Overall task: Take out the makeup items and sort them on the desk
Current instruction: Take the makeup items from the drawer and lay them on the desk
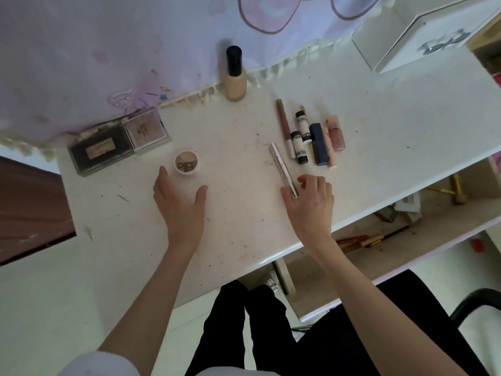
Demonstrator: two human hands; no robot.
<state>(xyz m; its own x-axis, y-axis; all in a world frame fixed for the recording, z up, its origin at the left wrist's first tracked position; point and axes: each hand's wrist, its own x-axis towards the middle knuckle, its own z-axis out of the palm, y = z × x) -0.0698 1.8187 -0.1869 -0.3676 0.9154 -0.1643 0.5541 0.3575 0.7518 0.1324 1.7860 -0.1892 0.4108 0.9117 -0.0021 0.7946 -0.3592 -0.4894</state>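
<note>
Two hands are over the desk [244, 240], and only the right one has work. The right hand [311, 204] pinches the near end of the silver tube [283, 169] between thumb and curled fingers. The left hand [180, 202] lies flat, fingers straight and spread, holding nothing, just short of the round pot [186, 162].

The tube's long axis runs away from the person, leaning a little to the left, with its far end pointing up the desk. Just beyond it and to the right lies the row of sticks [311, 137], all with nearly the same direction as the tube. The brown pencil [284, 126] is the nearest one of the row. So I think the tube needs only a short slide to the right, and a small turn, to join them.

Further left are the two flat compacts [119, 142], touching each other. At the far edge stands the bottle [234, 77], upright.
</note>
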